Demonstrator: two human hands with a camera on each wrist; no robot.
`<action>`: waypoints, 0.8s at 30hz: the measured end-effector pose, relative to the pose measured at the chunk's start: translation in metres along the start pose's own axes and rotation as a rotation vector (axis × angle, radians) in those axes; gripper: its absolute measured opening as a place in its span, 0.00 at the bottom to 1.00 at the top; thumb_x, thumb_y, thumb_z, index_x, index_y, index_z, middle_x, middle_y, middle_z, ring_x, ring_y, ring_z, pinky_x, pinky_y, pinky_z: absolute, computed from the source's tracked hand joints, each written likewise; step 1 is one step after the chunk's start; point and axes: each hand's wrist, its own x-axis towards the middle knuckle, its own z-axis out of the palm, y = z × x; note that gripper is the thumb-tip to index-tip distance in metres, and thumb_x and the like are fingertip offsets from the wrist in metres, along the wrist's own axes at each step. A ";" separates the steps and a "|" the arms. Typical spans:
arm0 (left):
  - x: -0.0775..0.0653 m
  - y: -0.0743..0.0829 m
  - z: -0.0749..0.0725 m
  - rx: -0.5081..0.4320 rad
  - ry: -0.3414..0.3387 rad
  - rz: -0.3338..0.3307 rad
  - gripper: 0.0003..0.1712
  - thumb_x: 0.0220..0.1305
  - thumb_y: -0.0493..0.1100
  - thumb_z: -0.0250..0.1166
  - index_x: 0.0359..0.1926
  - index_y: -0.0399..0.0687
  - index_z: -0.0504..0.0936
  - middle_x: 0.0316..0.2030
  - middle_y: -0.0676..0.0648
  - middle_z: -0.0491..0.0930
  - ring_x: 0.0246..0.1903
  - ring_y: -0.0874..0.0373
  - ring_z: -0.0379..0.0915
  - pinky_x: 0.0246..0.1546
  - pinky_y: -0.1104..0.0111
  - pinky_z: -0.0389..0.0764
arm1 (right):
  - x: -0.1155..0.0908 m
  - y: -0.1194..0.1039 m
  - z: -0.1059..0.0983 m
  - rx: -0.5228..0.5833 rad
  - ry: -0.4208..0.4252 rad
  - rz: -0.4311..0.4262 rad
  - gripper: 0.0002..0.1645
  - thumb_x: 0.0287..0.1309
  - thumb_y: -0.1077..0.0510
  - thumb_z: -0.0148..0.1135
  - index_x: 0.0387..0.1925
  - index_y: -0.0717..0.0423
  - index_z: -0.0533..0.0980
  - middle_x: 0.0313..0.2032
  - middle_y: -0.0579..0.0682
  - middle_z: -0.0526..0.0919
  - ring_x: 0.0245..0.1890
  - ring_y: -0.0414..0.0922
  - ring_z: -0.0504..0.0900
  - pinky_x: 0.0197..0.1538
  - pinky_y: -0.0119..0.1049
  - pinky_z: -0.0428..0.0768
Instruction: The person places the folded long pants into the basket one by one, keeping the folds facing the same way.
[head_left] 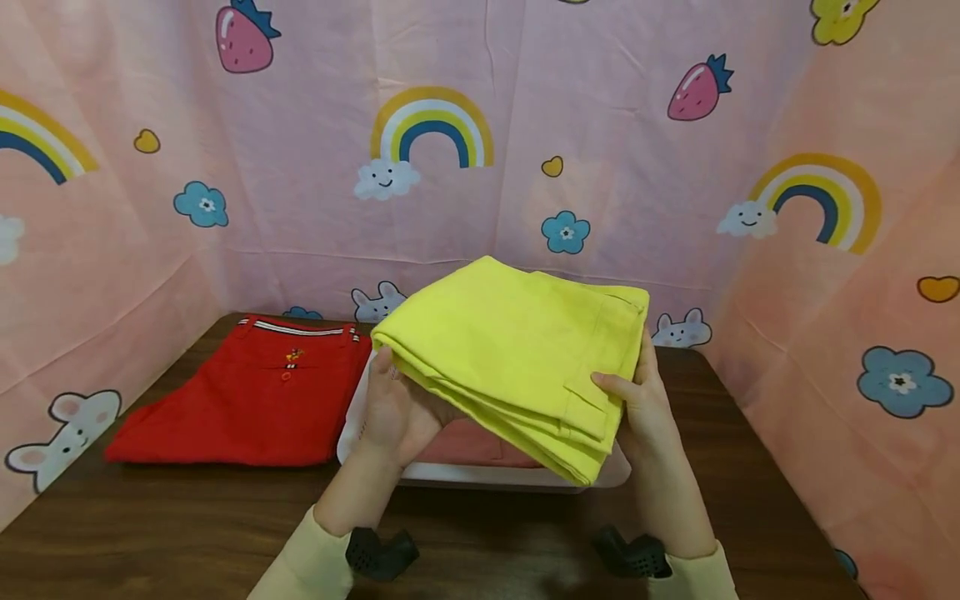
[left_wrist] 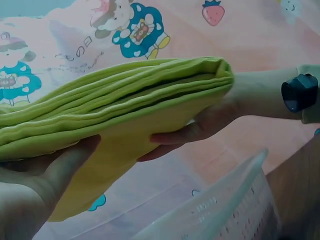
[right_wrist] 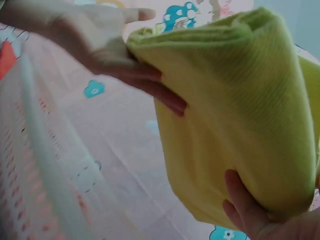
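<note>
**Yellow garment held up between your two hands**

You hold the folded bright yellow cloth garment (head_left: 510, 350) in the air, one hand at each side of it. Your left hand (head_left: 397, 421) sits under the garment's left edge: the right wrist view shows its fingers lying straight beneath the cloth, with the thumb stretched out beside the folded end. Your right hand (head_left: 647, 404) pinches the opposite side, thumb on the upper face near a sewn strip, fingers against the underside. So the garment lies between your palms, resting over the left fingers and gripped by the right. It is tilted, its near right corner dipping low and its layered folds facing your left side.

Below it, and apart from it in the wrist views, stands a white plastic basket with perforated walls (head_left: 491, 476). A dull red folded cloth (head_left: 468, 446) shows inside, partly hidden by the yellow garment.

Left of the basket, a bright red cloth garment with a striped waistband (head_left: 247, 400) lies flat on the dark brown wood-grain table (head_left: 225, 517). Whether it touches the basket, you cannot tell.
</note>
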 end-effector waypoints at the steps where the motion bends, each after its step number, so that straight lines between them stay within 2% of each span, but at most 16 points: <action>1: -0.001 0.004 -0.002 0.001 -0.005 -0.011 0.41 0.65 0.72 0.37 0.71 0.55 0.56 0.59 0.48 0.66 0.56 0.53 0.67 0.47 0.52 0.76 | 0.000 0.000 -0.002 -0.008 -0.011 0.006 0.58 0.56 0.80 0.48 0.74 0.31 0.39 0.62 0.55 0.59 0.56 0.48 0.69 0.49 0.37 0.78; 3: -0.004 0.010 -0.005 0.004 0.011 -0.034 0.48 0.61 0.77 0.34 0.73 0.54 0.50 0.62 0.47 0.64 0.59 0.51 0.65 0.50 0.49 0.74 | 0.000 0.001 -0.006 -0.029 -0.032 0.022 0.59 0.56 0.80 0.48 0.74 0.31 0.38 0.63 0.55 0.58 0.56 0.48 0.70 0.49 0.37 0.78; 5: -0.005 0.017 -0.007 0.000 0.056 -0.072 0.53 0.59 0.80 0.32 0.75 0.53 0.47 0.63 0.45 0.62 0.61 0.50 0.63 0.53 0.47 0.71 | 0.001 0.002 -0.010 -0.054 -0.054 0.040 0.59 0.56 0.79 0.48 0.74 0.30 0.36 0.64 0.55 0.56 0.56 0.48 0.69 0.49 0.38 0.78; 8: -0.004 0.028 -0.010 0.005 0.156 -0.150 0.54 0.57 0.81 0.36 0.73 0.51 0.50 0.62 0.47 0.64 0.61 0.51 0.62 0.55 0.48 0.69 | 0.003 0.002 -0.015 -0.096 -0.081 0.058 0.60 0.56 0.78 0.49 0.74 0.31 0.35 0.64 0.54 0.55 0.56 0.48 0.69 0.49 0.37 0.78; 12: 0.001 0.041 -0.013 0.065 0.302 -0.264 0.47 0.57 0.79 0.44 0.64 0.49 0.59 0.51 0.50 0.72 0.51 0.57 0.72 0.49 0.59 0.75 | 0.009 0.000 -0.020 -0.151 -0.125 0.066 0.60 0.56 0.77 0.51 0.74 0.31 0.35 0.66 0.54 0.53 0.56 0.48 0.69 0.49 0.36 0.78; 16: 0.006 0.053 -0.019 0.226 0.419 -0.399 0.44 0.60 0.76 0.46 0.58 0.45 0.59 0.40 0.49 0.74 0.38 0.59 0.77 0.39 0.67 0.80 | 0.016 -0.001 -0.025 -0.217 -0.168 0.073 0.62 0.54 0.78 0.53 0.74 0.33 0.34 0.69 0.54 0.50 0.57 0.47 0.68 0.50 0.35 0.77; 18: 0.008 0.057 -0.022 0.318 0.446 -0.477 0.47 0.61 0.76 0.46 0.60 0.40 0.58 0.38 0.48 0.75 0.35 0.58 0.78 0.37 0.67 0.81 | 0.020 -0.001 -0.026 -0.252 -0.180 0.082 0.63 0.53 0.77 0.54 0.74 0.34 0.33 0.70 0.53 0.48 0.57 0.47 0.66 0.51 0.34 0.76; 20: 0.011 0.060 -0.026 0.368 0.432 -0.545 0.49 0.63 0.74 0.45 0.65 0.37 0.53 0.38 0.47 0.76 0.35 0.57 0.79 0.38 0.65 0.81 | 0.023 -0.001 -0.027 -0.286 -0.192 0.089 0.63 0.52 0.76 0.55 0.74 0.34 0.32 0.71 0.51 0.45 0.59 0.48 0.64 0.52 0.32 0.75; 22: 0.015 0.062 -0.029 0.396 0.399 -0.574 0.46 0.66 0.71 0.44 0.66 0.36 0.51 0.38 0.46 0.77 0.36 0.56 0.79 0.39 0.63 0.81 | 0.026 -0.001 -0.029 -0.304 -0.203 0.099 0.64 0.52 0.76 0.56 0.74 0.33 0.32 0.72 0.49 0.44 0.60 0.49 0.63 0.53 0.32 0.74; 24: 0.017 0.064 -0.033 0.380 0.374 -0.590 0.39 0.70 0.65 0.44 0.66 0.39 0.53 0.40 0.47 0.78 0.37 0.56 0.80 0.40 0.61 0.81 | 0.028 -0.001 -0.030 -0.297 -0.227 0.116 0.64 0.53 0.76 0.56 0.74 0.31 0.32 0.72 0.47 0.41 0.62 0.49 0.60 0.53 0.33 0.74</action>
